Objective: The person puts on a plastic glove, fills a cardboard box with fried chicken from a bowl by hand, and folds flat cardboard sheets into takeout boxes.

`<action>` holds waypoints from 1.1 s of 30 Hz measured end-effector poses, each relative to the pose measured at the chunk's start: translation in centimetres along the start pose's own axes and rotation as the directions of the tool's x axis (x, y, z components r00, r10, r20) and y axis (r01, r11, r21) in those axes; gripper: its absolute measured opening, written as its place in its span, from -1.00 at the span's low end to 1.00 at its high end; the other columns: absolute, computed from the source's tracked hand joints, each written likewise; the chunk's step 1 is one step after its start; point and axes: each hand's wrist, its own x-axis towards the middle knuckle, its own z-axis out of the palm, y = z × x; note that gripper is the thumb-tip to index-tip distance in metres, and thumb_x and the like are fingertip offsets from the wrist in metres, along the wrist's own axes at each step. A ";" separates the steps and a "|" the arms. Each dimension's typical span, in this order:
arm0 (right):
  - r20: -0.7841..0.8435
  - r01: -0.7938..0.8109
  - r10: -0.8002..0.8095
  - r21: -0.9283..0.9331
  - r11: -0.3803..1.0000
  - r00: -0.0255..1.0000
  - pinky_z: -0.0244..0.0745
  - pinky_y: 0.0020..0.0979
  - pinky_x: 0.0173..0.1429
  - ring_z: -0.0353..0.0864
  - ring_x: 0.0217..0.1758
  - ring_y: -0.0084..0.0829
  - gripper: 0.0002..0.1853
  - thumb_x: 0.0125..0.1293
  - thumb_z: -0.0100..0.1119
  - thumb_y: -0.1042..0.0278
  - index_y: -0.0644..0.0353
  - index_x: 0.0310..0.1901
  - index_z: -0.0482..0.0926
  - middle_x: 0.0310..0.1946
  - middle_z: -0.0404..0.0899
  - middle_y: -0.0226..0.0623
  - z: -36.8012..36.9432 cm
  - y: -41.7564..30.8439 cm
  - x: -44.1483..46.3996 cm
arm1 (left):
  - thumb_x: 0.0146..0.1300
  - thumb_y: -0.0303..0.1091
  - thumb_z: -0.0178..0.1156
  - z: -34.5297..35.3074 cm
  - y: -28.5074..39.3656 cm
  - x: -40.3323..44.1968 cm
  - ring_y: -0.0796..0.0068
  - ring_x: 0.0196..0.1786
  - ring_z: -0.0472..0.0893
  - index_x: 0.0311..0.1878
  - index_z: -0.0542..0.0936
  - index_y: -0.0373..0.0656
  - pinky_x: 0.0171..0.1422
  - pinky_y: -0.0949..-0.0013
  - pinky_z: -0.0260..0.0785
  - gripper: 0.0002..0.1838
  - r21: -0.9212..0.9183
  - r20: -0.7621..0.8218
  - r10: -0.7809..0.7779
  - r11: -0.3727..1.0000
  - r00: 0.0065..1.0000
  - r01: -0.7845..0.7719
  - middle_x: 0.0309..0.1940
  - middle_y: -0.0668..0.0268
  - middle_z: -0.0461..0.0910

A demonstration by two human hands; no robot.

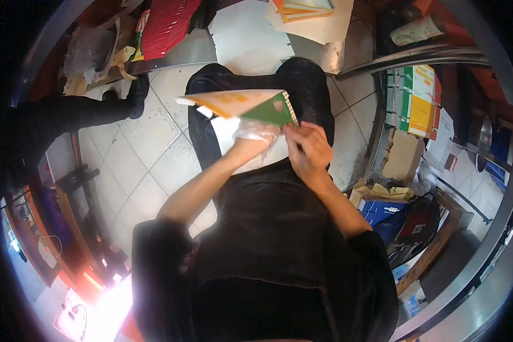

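Note:
A spiral-bound booklet [266,108] with orange-yellow and green faces is held above my lap, its white binding on the right side. Its left end is smeared by motion. My left hand [255,138] grips the lower edge, its fingers partly hidden by the booklet and by crinkled clear plastic [259,129] around them. At the lower end of the binding, the fingers of my right hand [310,147] are bent and pinched together against it. White sheet material [225,132] lies across my thighs beneath both hands.
Ahead stand a red stack [168,28], a white sheet [248,34] and orange booklets [305,8] on a metal surface. Green-yellow printed packs [414,100] and an open cardboard box [403,157] are at right. Another person's dark-clothed leg [77,117] reaches in from the left over tiled floor.

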 end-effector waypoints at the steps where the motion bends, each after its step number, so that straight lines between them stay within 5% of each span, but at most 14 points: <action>1: -0.020 -0.100 0.100 -0.007 0.995 0.995 0.59 -0.32 -0.03 0.64 -0.42 -0.37 -0.84 -0.02 0.44 0.64 0.22 -0.40 0.65 -0.41 0.69 -0.24 0.4 0.6 -0.6 | 0.42 -0.28 0.00 0.1 0.9 -0.2 0.00 -0.11 0.58 0.08 0.48 -0.20 0.03 0.05 0.39 -0.73 -0.006 -0.140 0.067 0.998 0.988 -0.069 -0.20 0.02 0.59; 4: -0.009 -0.347 0.348 -0.083 0.934 0.938 0.53 -0.29 0.08 0.65 -0.42 -0.38 -0.88 0.04 0.42 0.57 0.23 -0.37 0.66 -0.40 0.71 -0.25 1.0 0.6 -0.5 | 0.45 -0.26 0.02 1.8 -1.0 -1.1 0.09 -0.06 0.60 0.16 0.47 -0.19 0.05 0.14 0.44 -0.68 -0.335 -0.019 -0.109 0.937 0.994 0.096 -0.07 0.05 0.59; 5: 0.162 -0.431 0.426 -0.001 0.902 0.890 0.35 -0.22 0.31 0.68 -0.03 -0.21 -0.79 0.12 0.39 0.46 0.26 -0.18 0.68 -0.05 0.68 -0.08 0.5 0.9 -0.9 | 0.46 -0.29 0.03 0.9 -0.3 0.0 0.19 -0.02 0.63 0.24 0.45 -0.21 0.05 0.27 0.49 -0.64 -0.537 0.303 -0.421 0.666 0.855 0.519 0.04 0.11 0.58; 9: 0.345 -0.237 0.185 0.116 0.965 0.920 0.12 -0.12 0.47 0.28 0.44 0.03 -0.62 0.17 0.36 0.36 0.25 0.04 0.64 0.35 0.31 0.14 0.1 2.1 0.1 | 0.37 -0.41 0.12 0.7 -1.3 0.3 0.32 -0.13 0.65 0.11 0.52 -0.27 -0.08 0.28 0.59 -0.72 -0.852 0.430 -0.399 0.118 0.810 0.511 -0.14 0.15 0.63; 12: 0.690 -0.274 -0.008 0.299 0.914 0.724 -0.12 0.09 0.54 -0.18 0.58 0.16 0.15 0.04 0.39 -0.22 0.41 0.46 0.03 0.53 -0.39 0.24 -0.9 2.9 1.8 | 0.30 -0.42 0.21 0.0 -2.7 1.4 0.27 -0.17 0.66 0.05 0.54 -0.32 -0.13 0.22 0.61 -0.71 -0.674 0.654 -0.384 0.094 0.651 0.733 -0.23 0.10 0.62; 13: 0.782 -0.161 -0.070 0.214 0.963 0.619 -0.22 0.10 0.56 -0.25 0.59 0.18 0.41 -0.11 0.34 -0.43 0.44 0.48 -0.23 0.53 -0.52 0.21 -1.1 2.9 2.4 | 0.26 -0.45 0.23 -0.3 -2.7 1.3 0.23 -0.20 0.66 0.01 0.55 -0.34 -0.13 0.22 0.61 -0.72 -0.620 0.592 -0.319 0.406 0.740 0.671 -0.25 0.08 0.62; 14: 0.789 -0.157 -0.084 0.223 0.962 0.608 -0.22 0.10 0.56 -0.25 0.59 0.18 0.41 -0.11 0.34 -0.43 0.44 0.48 -0.23 0.53 -0.52 0.21 -1.2 3.1 2.3 | 0.22 -0.47 0.25 -0.8 -2.6 1.4 0.19 -0.22 0.66 -0.03 0.56 -0.36 -0.13 0.22 0.60 -0.73 -0.511 0.520 -0.248 0.676 0.817 0.531 -0.26 0.06 0.61; 17: 0.800 -0.014 -0.111 0.147 0.989 0.590 0.22 -0.01 0.43 0.04 0.53 0.13 0.28 -0.04 0.31 -0.41 0.45 0.46 -0.05 0.53 -0.36 0.22 -1.1 4.5 1.0 | 0.17 -0.52 0.26 -0.4 -2.3 0.8 0.22 -0.26 0.67 -0.22 0.58 -0.38 -0.17 0.27 0.59 -0.85 -0.662 0.681 -0.359 0.073 0.639 0.746 -0.40 0.05 0.60; 20: 0.807 0.006 -0.119 0.142 0.990 0.578 0.61 -0.23 0.02 0.44 0.34 -0.05 0.09 0.06 0.27 -0.32 0.46 0.40 0.15 0.49 0.01 0.14 -0.2 6.3 -1.4 | 0.15 -0.54 0.22 1.0 -3.5 0.3 0.22 -0.19 0.68 -0.25 0.56 -0.39 -0.06 0.28 0.56 -0.87 -0.631 0.756 -0.158 0.083 0.635 0.772 -0.30 0.06 0.63; 21: 0.672 0.091 -0.156 0.131 0.987 0.724 0.62 -0.32 -0.16 0.55 0.22 -0.11 0.01 0.09 0.27 -0.26 0.43 0.36 0.23 0.42 0.17 0.07 0.6 6.5 -2.6 | 0.26 -0.47 0.14 -2.5 0.8 2.7 0.29 -0.27 0.65 -0.17 0.56 -0.33 -0.22 0.32 0.49 -0.86 -0.375 0.841 -0.424 -0.012 0.335 0.927 -0.39 0.10 0.62; 22: 0.508 0.173 -0.203 0.106 0.979 0.837 0.64 -0.41 -0.33 0.66 0.09 -0.17 -0.08 0.12 0.28 -0.21 0.41 0.33 0.31 0.36 0.33 0.00 1.4 6.4 -3.2 | 0.26 -0.47 0.14 -1.7 0.6 2.8 0.29 -0.27 0.65 -0.17 0.56 -0.33 -0.22 0.32 0.49 -0.86 -0.385 0.838 -0.430 -0.028 0.336 0.923 -0.39 0.10 0.62; 26: 0.730 0.049 -0.031 -0.003 0.999 0.683 0.63 -0.28 -0.09 0.68 0.01 -0.16 -0.05 0.08 0.31 -0.17 0.44 0.33 0.30 0.31 0.40 0.01 2.4 5.4 -4.4 | 0.38 -0.39 -0.04 0.2 -2.5 1.6 0.42 -0.51 0.46 -0.25 0.51 -0.19 -0.42 0.35 0.25 -0.84 -0.428 0.759 -0.535 0.022 0.372 0.903 -0.59 0.31 0.41; 28: 0.855 -0.062 -0.028 0.070 0.996 0.517 0.47 -0.13 0.21 0.54 0.20 -0.06 0.07 0.04 0.33 -0.19 0.50 0.38 0.15 0.42 0.18 0.14 1.0 4.8 -3.3 | 0.29 -0.35 -0.02 2.5 -5.4 0.4 0.39 -0.50 0.50 -0.40 0.54 -0.23 -0.49 0.37 0.25 -0.78 -0.417 0.798 -0.550 -0.208 0.247 0.885 -0.60 0.23 0.48; 33: 0.944 0.011 -0.098 0.100 0.995 0.316 0.05 -0.10 0.48 0.15 0.43 0.15 0.26 -0.01 0.30 -0.30 0.48 0.46 -0.14 0.52 -0.33 0.25 0.3 4.4 -2.3 | 0.27 -0.35 -0.06 1.7 -4.4 0.9 0.40 -0.56 0.43 -0.45 0.54 -0.21 -0.44 0.33 0.22 -0.75 -0.403 0.730 -0.617 -0.038 0.296 0.914 -0.58 0.24 0.51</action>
